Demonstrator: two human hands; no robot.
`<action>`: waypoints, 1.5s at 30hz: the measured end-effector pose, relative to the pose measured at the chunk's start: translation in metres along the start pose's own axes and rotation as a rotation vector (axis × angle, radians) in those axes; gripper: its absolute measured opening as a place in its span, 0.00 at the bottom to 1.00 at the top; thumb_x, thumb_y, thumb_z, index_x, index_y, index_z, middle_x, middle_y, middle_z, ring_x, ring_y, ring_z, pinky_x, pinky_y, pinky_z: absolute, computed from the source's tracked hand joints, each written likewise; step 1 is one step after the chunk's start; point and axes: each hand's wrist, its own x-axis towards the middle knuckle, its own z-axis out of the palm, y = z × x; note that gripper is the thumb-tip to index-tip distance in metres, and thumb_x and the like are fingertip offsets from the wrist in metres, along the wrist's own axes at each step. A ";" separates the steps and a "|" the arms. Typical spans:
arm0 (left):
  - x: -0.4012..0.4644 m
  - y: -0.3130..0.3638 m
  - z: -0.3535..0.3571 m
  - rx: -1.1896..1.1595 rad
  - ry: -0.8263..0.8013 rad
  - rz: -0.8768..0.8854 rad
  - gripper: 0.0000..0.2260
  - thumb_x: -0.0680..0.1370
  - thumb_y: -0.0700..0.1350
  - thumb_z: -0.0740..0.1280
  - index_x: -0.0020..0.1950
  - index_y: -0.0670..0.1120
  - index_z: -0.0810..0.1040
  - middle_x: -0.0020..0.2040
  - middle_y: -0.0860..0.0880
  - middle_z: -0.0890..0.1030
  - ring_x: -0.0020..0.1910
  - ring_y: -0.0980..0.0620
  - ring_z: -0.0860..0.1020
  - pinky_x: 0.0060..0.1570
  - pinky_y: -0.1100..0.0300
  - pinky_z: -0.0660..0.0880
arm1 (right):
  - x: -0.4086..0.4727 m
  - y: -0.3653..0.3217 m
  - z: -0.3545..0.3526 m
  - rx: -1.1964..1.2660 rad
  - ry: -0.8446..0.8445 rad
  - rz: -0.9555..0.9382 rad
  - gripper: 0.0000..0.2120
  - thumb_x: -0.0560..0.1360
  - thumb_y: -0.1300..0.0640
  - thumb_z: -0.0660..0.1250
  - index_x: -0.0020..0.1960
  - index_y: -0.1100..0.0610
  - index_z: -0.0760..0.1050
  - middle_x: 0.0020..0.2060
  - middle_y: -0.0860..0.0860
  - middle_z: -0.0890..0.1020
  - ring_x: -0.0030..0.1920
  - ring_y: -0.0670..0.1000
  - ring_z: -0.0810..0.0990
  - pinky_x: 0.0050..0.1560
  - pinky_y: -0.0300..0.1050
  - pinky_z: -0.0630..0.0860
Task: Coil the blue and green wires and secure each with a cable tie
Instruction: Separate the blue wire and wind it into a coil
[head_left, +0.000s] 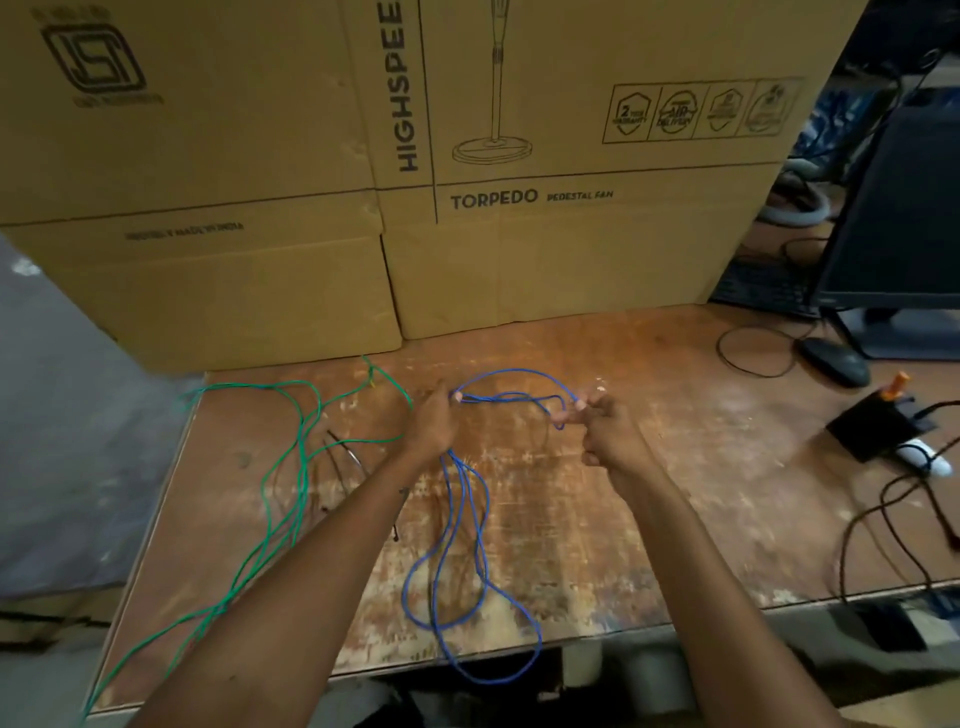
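Note:
The blue wire (470, 530) runs between both hands above the worn wooden table (649, 493). My left hand (431, 423) grips a bundle of its strands; long loops hang from it down past the table's front edge. My right hand (602, 423) pinches the other end of a short stretched loop. The green wire (291, 467) lies loose and uncoiled on the table's left side, trailing off the front left corner. Thin black cable ties (340, 452) lie among the green strands.
Large cardboard fan boxes (467, 208) wall off the back of the table. A monitor (898, 218), a black mouse (836, 361) with its cord, a small black box (872, 428) and dark cables (883, 525) occupy the right side.

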 end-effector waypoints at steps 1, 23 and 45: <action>-0.001 -0.003 0.002 0.050 0.012 -0.007 0.12 0.86 0.49 0.59 0.65 0.46 0.75 0.59 0.33 0.79 0.59 0.32 0.78 0.54 0.48 0.73 | -0.006 0.004 0.007 0.047 0.006 0.028 0.06 0.88 0.64 0.57 0.58 0.53 0.67 0.47 0.59 0.85 0.17 0.40 0.61 0.19 0.31 0.57; -0.085 0.080 -0.075 -0.486 -0.119 0.611 0.07 0.83 0.48 0.66 0.59 0.47 0.77 0.56 0.51 0.83 0.58 0.57 0.80 0.57 0.54 0.77 | -0.125 -0.045 0.035 0.429 -0.596 -0.199 0.18 0.86 0.62 0.61 0.73 0.65 0.77 0.46 0.55 0.83 0.41 0.49 0.80 0.47 0.42 0.80; -0.168 0.065 -0.124 -0.695 -0.323 0.319 0.17 0.88 0.49 0.55 0.50 0.44 0.79 0.30 0.58 0.69 0.28 0.60 0.66 0.32 0.64 0.63 | -0.067 -0.035 0.082 -0.759 -0.068 -0.879 0.18 0.86 0.60 0.62 0.75 0.51 0.74 0.68 0.50 0.76 0.68 0.47 0.74 0.69 0.37 0.68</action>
